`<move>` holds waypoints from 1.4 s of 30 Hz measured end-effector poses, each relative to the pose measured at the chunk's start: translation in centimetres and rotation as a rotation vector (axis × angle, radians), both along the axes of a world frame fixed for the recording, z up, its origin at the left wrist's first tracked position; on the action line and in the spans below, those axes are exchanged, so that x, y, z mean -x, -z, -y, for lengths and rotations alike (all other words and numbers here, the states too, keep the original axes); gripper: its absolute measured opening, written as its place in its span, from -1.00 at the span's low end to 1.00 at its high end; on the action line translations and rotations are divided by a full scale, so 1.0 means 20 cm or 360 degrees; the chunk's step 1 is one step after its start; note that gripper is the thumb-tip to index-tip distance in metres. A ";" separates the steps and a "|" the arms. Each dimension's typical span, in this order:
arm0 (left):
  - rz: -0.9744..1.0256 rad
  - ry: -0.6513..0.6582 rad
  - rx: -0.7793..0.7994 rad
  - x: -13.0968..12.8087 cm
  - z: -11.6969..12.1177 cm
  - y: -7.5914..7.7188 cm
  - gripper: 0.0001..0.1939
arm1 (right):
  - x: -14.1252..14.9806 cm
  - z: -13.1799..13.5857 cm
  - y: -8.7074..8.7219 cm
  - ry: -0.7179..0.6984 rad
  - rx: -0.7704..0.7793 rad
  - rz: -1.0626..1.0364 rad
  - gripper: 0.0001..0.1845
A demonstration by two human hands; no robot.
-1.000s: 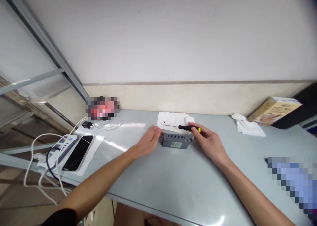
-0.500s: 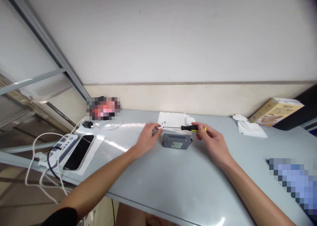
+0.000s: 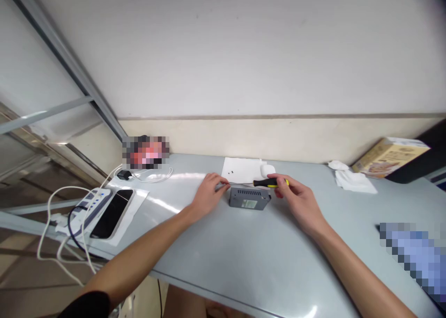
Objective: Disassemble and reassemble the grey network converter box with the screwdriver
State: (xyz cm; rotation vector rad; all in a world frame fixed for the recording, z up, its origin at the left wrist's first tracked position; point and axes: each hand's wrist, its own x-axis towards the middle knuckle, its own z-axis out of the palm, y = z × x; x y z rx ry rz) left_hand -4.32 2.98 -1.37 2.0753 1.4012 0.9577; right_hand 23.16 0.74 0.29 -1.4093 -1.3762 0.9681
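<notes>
My right hand (image 3: 298,195) grips the black-and-yellow handle of a screwdriver (image 3: 266,183), held level with its thin shaft pointing left. The shaft's tip meets the fingertips of my left hand (image 3: 211,192), which are pinched together; whatever lies between them is too small to make out. Just below the shaft, a grey metal box (image 3: 249,199) with a row of vent slots and a pale label stands on the table. Behind it lies a white paper sheet (image 3: 242,166) with small dark screws (image 3: 230,172) and a rounded white object (image 3: 267,170).
A phone (image 3: 113,213) and a power strip (image 3: 88,206) with cables are at the left edge of the grey table (image 3: 223,253). Crumpled tissue (image 3: 353,181) and a yellow box (image 3: 392,158) stand at the back right. A wall runs behind the table.
The screwdriver has shifted slightly left and down. Its tip, visible beside my left fingers before, is now covered by them. The grey box stays put.
</notes>
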 end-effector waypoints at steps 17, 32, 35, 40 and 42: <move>-0.0082 0.0018 -0.0040 0.01 0.01 -0.01 -0.92 | 0.01 0.01 -0.03 -0.0007 -0.0052 0.0041 -0.39; -0.0302 0.0283 -0.0485 0.04 0.01 -0.01 -0.74 | 0.01 0.01 -0.05 0.0016 -0.0084 0.0041 -0.42; -0.0302 0.0290 -0.0512 0.04 0.02 -0.02 -0.72 | 0.01 0.01 -0.05 0.0059 -0.0123 -0.0039 -0.44; -0.0181 0.0253 -0.0481 0.03 0.01 -0.02 -0.73 | 0.03 0.02 -0.05 0.0086 -0.0146 -0.0213 -0.46; -0.0110 0.0214 -0.0450 0.03 0.02 -0.02 -0.75 | 0.03 0.02 -0.06 0.0129 -0.0166 -0.0221 -0.46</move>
